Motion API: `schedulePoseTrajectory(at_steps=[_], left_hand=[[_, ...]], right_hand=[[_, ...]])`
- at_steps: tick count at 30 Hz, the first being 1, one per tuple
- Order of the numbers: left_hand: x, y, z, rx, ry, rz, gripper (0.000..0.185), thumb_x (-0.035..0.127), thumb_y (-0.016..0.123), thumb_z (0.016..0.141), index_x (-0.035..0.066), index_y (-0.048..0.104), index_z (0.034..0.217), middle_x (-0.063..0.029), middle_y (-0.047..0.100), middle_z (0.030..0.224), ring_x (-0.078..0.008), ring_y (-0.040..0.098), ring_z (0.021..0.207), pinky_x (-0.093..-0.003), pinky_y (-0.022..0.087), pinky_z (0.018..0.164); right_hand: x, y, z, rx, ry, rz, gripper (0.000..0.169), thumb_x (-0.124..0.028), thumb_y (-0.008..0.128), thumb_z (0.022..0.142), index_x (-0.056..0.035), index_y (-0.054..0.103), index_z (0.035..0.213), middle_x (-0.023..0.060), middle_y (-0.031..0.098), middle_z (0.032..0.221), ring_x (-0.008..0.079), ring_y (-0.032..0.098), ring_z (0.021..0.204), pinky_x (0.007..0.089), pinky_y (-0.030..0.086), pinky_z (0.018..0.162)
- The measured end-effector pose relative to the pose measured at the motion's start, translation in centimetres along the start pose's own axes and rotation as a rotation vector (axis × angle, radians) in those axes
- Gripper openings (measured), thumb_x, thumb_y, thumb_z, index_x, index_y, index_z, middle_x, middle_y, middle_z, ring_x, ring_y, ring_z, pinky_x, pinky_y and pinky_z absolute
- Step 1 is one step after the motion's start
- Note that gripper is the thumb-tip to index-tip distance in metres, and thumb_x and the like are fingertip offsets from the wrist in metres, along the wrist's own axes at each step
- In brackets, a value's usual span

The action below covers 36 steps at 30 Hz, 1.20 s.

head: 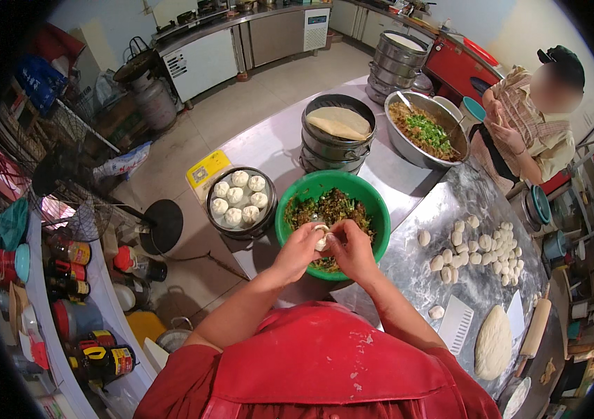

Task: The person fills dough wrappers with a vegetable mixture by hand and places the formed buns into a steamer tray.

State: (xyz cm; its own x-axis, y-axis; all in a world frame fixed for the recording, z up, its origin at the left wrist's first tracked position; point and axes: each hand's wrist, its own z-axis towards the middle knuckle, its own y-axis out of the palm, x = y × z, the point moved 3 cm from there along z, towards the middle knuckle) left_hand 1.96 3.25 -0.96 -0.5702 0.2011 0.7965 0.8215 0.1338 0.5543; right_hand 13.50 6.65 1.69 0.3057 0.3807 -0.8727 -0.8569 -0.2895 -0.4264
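Over a green plastic basin (385,209) of chopped filling (349,207), my left hand (297,250) and my right hand (352,251) meet. Between their fingertips they hold a small round of dough (322,242), a bun being shaped; its inside is mostly hidden by my fingers. A metal part, perhaps a spoon, shows in the filling just above them. Left of the basin, several pleated buns (234,195) sit apart in a round steamer tray (214,222).
Stacked steamers (334,141) and a steel bowl of filling (464,157) stand behind. On the floured steel table (407,272) at right lie dough pieces (485,242), a dough slab (493,343), a slotted white scraper (455,324) and a rolling pin (535,330). A person (527,120) stands at far right.
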Motion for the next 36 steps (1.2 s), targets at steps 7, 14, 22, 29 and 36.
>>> schedulePoseTrajectory(at_steps=[7,14,22,29,36], left_hand=[[0.0,-0.7,-0.4,-0.022,-0.013,0.306,0.024,0.012,0.037,0.086,-0.001,0.046,0.104,-0.0059,0.052,0.093,-0.0132,0.053,0.083,-0.0288,0.049,0.066],[1.3,-0.1,-0.8,-0.041,-0.031,0.243,0.029,0.021,0.036,0.090,-0.002,0.047,0.103,-0.0060,0.053,0.089,-0.0120,0.053,0.076,-0.0269,0.049,0.060],[1.1,-0.8,-1.1,-0.006,0.120,0.403,0.034,0.030,0.036,0.091,0.000,0.052,0.095,-0.0001,0.052,0.068,-0.0067,0.046,0.053,-0.0199,0.039,0.045],[0.9,-0.3,-1.0,0.090,0.125,0.385,0.041,0.035,0.036,0.090,0.001,0.057,0.080,0.0009,0.050,0.061,-0.0053,0.042,0.050,-0.0194,0.033,0.043],[1.9,-1.4,-1.2,0.011,-0.112,0.500,0.054,0.047,0.029,0.088,0.005,0.059,0.072,0.0006,0.048,0.051,-0.0073,0.037,0.037,-0.0198,0.026,0.034]], right_hand=[[-1.2,-0.3,0.0,-0.051,-0.227,-0.221,0.011,0.001,0.057,0.071,-0.0006,0.051,0.081,0.0129,0.053,0.076,0.0269,0.054,0.068,0.0314,0.044,0.060],[-1.2,0.0,-0.1,-0.056,-0.222,-0.228,0.010,0.001,0.056,0.071,-0.0009,0.051,0.080,0.0121,0.054,0.076,0.0245,0.054,0.068,0.0297,0.044,0.060],[-0.2,-0.3,-0.6,-0.093,-0.003,0.027,0.016,-0.003,0.057,0.071,0.0006,0.052,0.086,0.0139,0.056,0.074,0.0241,0.055,0.066,0.0304,0.044,0.059],[-1.2,-0.5,-0.7,-0.095,0.056,0.024,0.013,-0.003,0.057,0.069,0.0001,0.054,0.081,0.0164,0.055,0.072,0.0304,0.056,0.066,0.0338,0.044,0.058],[-2.4,-0.1,-0.8,-0.213,-0.133,-0.147,0.013,-0.003,0.061,0.072,-0.0006,0.056,0.083,0.0092,0.055,0.070,0.0169,0.054,0.060,0.0268,0.043,0.055]])
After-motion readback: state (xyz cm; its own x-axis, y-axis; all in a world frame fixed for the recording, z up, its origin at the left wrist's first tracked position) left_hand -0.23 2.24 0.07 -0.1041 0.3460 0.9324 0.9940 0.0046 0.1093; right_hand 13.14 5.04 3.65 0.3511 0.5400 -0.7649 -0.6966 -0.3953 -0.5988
